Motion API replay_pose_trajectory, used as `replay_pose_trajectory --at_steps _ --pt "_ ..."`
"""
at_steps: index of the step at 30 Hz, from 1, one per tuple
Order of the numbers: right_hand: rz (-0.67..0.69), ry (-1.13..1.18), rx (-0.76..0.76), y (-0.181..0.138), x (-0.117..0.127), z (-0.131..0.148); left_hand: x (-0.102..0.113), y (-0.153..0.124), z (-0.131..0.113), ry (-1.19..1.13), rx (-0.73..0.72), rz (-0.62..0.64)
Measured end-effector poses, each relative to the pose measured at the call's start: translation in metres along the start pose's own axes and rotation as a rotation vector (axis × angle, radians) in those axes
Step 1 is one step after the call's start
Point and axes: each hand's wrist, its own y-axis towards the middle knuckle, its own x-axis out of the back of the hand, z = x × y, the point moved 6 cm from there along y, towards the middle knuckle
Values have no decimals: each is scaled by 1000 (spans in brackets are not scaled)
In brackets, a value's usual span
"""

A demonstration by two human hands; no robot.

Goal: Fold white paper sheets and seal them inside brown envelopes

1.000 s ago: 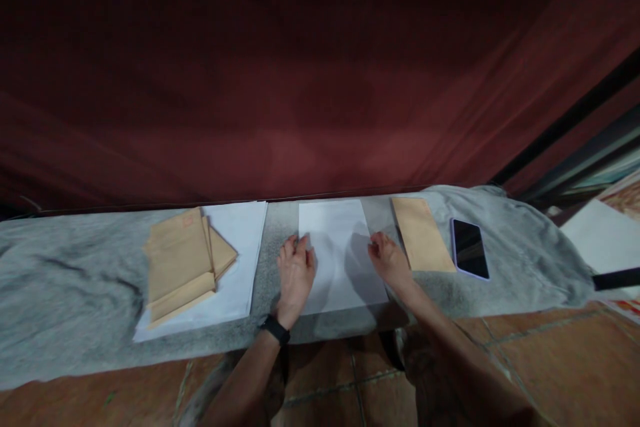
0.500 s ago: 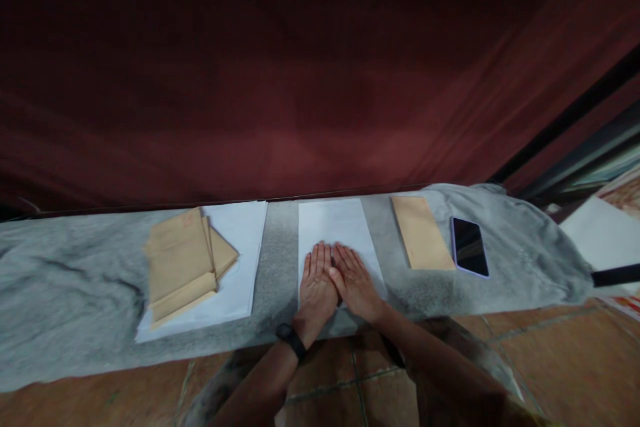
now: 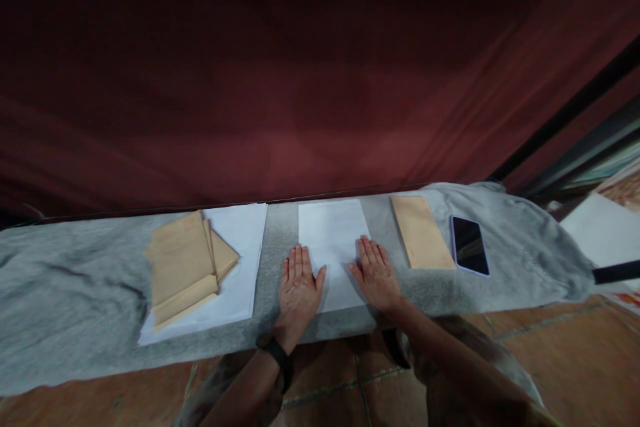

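Observation:
A white sheet of paper [image 3: 333,227] lies flat on the grey cloth in front of me. My left hand [image 3: 300,287] rests flat at its left edge, fingers stretched out and thumb pointing over the paper. On the opposite edge lies my right hand [image 3: 377,277], palm down, its fingers extended and its thumb turned inward. Neither hand holds anything. To the right of my right hand is a single brown envelope [image 3: 423,233]. Left of my hands, several brown envelopes [image 3: 183,257] lie on a stack of white paper [image 3: 240,280].
A phone in a purple case [image 3: 470,245] lies right of the single envelope. Grey cloth [image 3: 75,300] covers the narrow surface, with a dark red curtain [image 3: 320,100] behind it. Below is a tiled floor [image 3: 565,340]. A dark bar [image 3: 570,110] slants at the right.
My hands were side by side at the middle of the sheet. They have slid apart, the left hand to the left edge and the right hand to the right edge.

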Motion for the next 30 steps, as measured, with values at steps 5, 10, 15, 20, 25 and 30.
replay_pose_trajectory --at_steps 5,10,15,20,25,30 --pt "-16 -1 -16 -4 3 -13 6 -4 7 -5 30 -4" --pt "-62 13 -36 -7 1 -22 9 0 18 -22 81 -27" --pt "-73 117 -50 24 4 -15 0 31 -3 -73 -8 10" --pt "28 245 15 72 -2 11 -21 65 -49 -126 -156 59" --pt "103 244 -9 94 -21 23 -44 80 -53 -81 -108 119" --pt "72 106 10 100 -33 27 -49 88 -36 16 -50 131"
